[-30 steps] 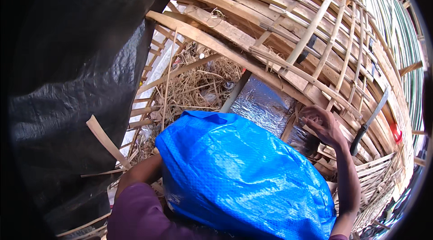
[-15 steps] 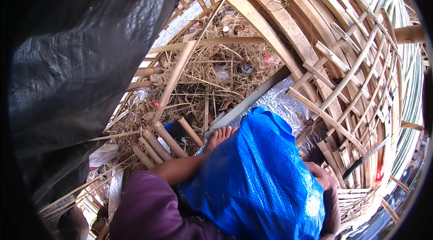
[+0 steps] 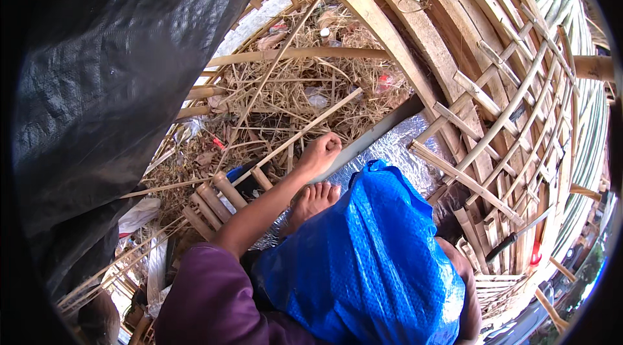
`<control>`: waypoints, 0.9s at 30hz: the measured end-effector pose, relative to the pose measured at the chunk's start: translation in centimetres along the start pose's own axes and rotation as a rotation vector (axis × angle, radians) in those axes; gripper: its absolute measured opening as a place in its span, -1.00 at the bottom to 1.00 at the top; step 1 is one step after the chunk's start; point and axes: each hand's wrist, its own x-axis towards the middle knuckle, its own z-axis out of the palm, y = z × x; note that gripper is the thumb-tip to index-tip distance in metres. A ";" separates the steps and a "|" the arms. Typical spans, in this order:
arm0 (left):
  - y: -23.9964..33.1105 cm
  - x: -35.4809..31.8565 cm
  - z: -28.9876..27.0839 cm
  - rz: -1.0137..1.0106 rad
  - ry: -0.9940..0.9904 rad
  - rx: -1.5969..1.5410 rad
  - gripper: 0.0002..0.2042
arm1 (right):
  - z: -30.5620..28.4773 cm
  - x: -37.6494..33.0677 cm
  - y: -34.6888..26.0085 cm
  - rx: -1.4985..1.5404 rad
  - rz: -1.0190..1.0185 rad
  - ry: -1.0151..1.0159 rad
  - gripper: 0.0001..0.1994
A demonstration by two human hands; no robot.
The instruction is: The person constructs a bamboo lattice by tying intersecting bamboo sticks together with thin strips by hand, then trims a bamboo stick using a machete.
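My left hand (image 3: 320, 153) is closed with the fingers curled in, at the end of a bare forearm in a purple sleeve (image 3: 211, 299). What it holds, if anything, cannot be made out. Just beyond it a thin bamboo strip (image 3: 337, 106) slants across the straw; contact with the hand is unclear. Below the hand is my bare foot (image 3: 313, 201), on a silvery foil sheet (image 3: 405, 140). A blue woven plastic sheet (image 3: 370, 251) drapes over my lap. My right hand does not show; bare skin (image 3: 457, 273), probably a knee, appears beside the sheet.
Loose straw (image 3: 311, 82) with litter lies ahead. Cut bamboo pieces (image 3: 211, 201) stick up at left, below a hanging black tarp (image 3: 130, 72). At right are bamboo slats (image 3: 415, 33), a woven lattice (image 3: 513, 101) and a knife with a black handle (image 3: 501, 247).
My left hand has come out from beside the blue sheet and moved up and forward, past the foot. A thin bamboo strip now lies diagonally beyond it. The view has shifted slightly.
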 end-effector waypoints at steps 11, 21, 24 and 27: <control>-9.2 15.7 -4.6 -0.257 0.135 0.540 -0.70 | -3.5 1.0 -9.0 -0.431 -0.241 0.731 -0.80; -14.4 18.5 -1.8 -0.320 0.112 0.536 -0.62 | -14.3 22.0 -22.0 -1.482 -0.517 1.098 -0.27; -15.0 19.7 0.4 -0.310 0.116 0.530 -0.53 | -16.9 26.4 -20.8 -1.441 -0.258 1.052 -0.13; -16.9 21.7 0.2 -0.336 0.080 0.527 -0.45 | -17.7 26.8 -20.6 -1.396 -0.357 1.019 -0.13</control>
